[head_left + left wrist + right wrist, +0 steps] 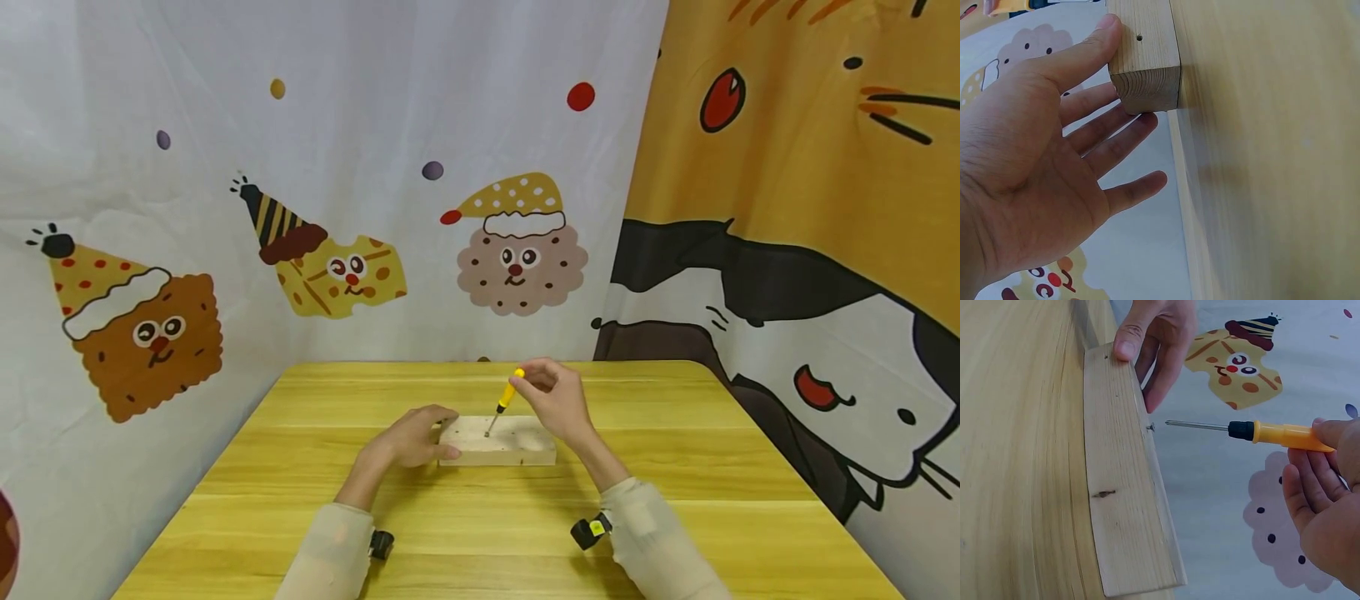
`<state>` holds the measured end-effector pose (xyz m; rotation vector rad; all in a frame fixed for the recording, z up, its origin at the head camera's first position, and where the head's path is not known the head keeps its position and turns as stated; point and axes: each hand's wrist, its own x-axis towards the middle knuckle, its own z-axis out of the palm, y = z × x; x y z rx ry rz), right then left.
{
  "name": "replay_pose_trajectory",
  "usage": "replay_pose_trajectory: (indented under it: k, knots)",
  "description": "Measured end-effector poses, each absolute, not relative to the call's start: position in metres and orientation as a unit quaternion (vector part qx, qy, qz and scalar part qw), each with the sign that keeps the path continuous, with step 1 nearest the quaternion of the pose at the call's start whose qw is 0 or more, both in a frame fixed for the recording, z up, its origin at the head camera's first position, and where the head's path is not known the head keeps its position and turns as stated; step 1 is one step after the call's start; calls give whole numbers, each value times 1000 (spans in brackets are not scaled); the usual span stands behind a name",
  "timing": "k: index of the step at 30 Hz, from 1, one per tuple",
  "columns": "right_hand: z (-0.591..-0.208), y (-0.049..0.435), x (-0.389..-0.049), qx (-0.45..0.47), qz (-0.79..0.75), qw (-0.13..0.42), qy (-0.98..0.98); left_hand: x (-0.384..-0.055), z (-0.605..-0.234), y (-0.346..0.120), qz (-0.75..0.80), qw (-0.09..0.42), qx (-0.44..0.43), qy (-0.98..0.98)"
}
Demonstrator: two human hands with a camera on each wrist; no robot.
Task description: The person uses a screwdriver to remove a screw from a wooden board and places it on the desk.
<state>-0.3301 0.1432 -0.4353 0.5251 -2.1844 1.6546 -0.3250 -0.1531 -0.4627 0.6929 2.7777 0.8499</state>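
Note:
A pale wooden block lies lengthwise on the table. My left hand holds its left end, thumb on the near side and fingers behind. In the left wrist view the thumb lies along one face of the block, with the little finger clear of it. Between thumb and fingertips my right hand pinches the handle end of a yellow screwdriver, its shaft slanting down to the block. A small screw stands up from the block's top face. The right wrist view has the screwdriver's tip just short of the screw's head.
The wooden table extends around the block on all sides. A white curtain with cartoon prints hangs behind its far edge. Black wrist cameras stick out at the left cuff and the right cuff.

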Motion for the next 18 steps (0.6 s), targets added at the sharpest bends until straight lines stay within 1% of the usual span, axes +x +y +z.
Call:
replay_pose_trajectory:
  k: [18]
  knots:
    - [-442, 138, -333, 192, 576, 173, -775, -329, -466, -153, 273, 72, 235, 930]
